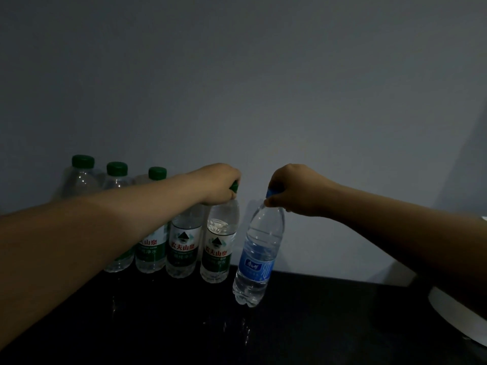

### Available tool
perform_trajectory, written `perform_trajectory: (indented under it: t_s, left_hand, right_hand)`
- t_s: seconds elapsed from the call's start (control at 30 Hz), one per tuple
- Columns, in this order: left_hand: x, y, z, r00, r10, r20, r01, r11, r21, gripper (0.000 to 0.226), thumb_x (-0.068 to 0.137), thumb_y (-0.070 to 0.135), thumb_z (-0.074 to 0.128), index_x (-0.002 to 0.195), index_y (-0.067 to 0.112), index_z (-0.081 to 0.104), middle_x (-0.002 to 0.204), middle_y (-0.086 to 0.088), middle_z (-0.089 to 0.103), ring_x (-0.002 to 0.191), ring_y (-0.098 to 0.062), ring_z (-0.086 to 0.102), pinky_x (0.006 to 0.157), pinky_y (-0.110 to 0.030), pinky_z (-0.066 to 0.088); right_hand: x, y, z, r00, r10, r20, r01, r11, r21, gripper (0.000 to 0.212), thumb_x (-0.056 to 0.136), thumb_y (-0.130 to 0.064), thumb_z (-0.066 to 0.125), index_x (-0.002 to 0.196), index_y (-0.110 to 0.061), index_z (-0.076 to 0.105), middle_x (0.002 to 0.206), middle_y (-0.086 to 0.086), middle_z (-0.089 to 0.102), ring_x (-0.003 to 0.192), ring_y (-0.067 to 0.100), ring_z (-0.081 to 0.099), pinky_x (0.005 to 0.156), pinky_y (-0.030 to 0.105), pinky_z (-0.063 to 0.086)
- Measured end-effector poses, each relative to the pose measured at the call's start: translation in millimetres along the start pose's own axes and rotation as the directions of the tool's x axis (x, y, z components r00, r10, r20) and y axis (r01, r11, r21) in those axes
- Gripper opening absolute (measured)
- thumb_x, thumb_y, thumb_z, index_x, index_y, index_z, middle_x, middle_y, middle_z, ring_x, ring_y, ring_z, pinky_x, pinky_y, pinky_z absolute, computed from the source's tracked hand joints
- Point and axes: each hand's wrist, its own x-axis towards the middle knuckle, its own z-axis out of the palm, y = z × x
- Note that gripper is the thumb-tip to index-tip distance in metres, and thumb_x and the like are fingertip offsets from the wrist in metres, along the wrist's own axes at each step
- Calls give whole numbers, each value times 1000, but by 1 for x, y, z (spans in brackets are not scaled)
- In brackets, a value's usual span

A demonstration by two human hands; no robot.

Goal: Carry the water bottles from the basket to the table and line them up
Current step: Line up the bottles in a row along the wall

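Green bottle (pixel 217 254) clamped at cap by left grip (pixel 218 184); blue bottle (pixel 259 248), tilted at its 3 o'clock over the counter (pixel 342 325), pinched at cap by right grip (pixel 292 191); if released tilted, the row (pixel 181 248) could be toppled.

We've got a black tabletop (pixel 329 327): green-capped bottles (pixel 183 248) upright in a row along the wall (pixel 290 101), blue-label bottle (pixel 257 262) tilted at the right end.

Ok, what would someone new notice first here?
Two hands mid-frame: the left hand grips the green cap of a green-labelled bottle, and the right hand pinches the blue cap of a tilted blue-labelled bottle beside it. Behind the left arm, more green-capped bottles stand in a row along the wall on the dark table.
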Motion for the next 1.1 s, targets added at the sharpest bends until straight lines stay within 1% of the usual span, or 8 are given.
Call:
perform_trajectory:
  t_s: [0.2,0.37,0.47,0.57,0.67,0.87,1.0,1.1]
  left_hand:
    - [2,-8,2,1000,-17,-3,17,1000,-2,23,91,22,55,111,10,54,114,-12,55,93,-23,49,77,-30,41]
    - [5,-8,2,1000,-20,7,20,1000,4,29,91,22,56,118,11,55,119,-12,55,105,-27,53,82,-31,43]
    - [4,-6,2,999,-29,15,29,1000,8,31,91,22,56,121,12,54,121,-12,55,107,-28,53,84,-32,44]
    - [3,-3,3,1000,-23,5,23,1000,3,30,91,21,56,119,11,54,119,-12,56,99,-26,52,78,-31,42]
    - [4,1,7,1000,-20,-8,20,1000,4,24,90,20,56,112,11,55,113,-12,57,89,-22,48,72,-31,41]
    - [2,3,4,999,-36,-6,36,999,23,29,90,21,56,118,11,56,114,-11,57,90,-21,48,71,-30,39]
    - [2,5,5,999,-45,-9,45,999,20,27,89,18,57,115,10,58,109,-12,59,88,-23,51,68,-30,39]
    - [2,5,5,999,-49,-12,50,999,21,23,89,15,56,110,9,60,102,-11,59,88,-24,54,65,-30,40]
  right_hand:
    - [6,3,5,1000,16,-3,-16,1000,19,31,85,-27,68,107,-5,65,103,9,66,86,20,61,78,29,52]
    - [13,7,8,999,31,-9,-31,999,15,32,85,-27,68,108,-4,65,105,11,66,87,21,61,81,32,54]
    - [18,8,11,999,37,-16,-36,999,13,32,85,-25,68,108,-3,66,105,11,65,83,19,59,78,29,52]
    - [24,7,15,999,45,-18,-44,999,12,30,86,-24,68,107,-3,65,107,12,65,84,19,57,74,27,47]
    - [30,7,21,998,54,-33,-54,999,-2,32,86,-24,67,110,-3,65,111,12,64,97,23,59,82,30,49]
    - [38,5,31,997,69,-47,-69,998,1,34,86,-23,67,113,-3,63,114,13,63,104,25,59,93,37,51]
    - [42,4,32,998,52,-46,-52,999,3,33,87,-21,67,113,-3,63,115,14,63,105,26,59,93,37,50]
    - [44,4,33,998,45,-42,-45,999,-3,32,87,-22,66,113,-3,64,115,13,63,105,25,59,90,33,49]
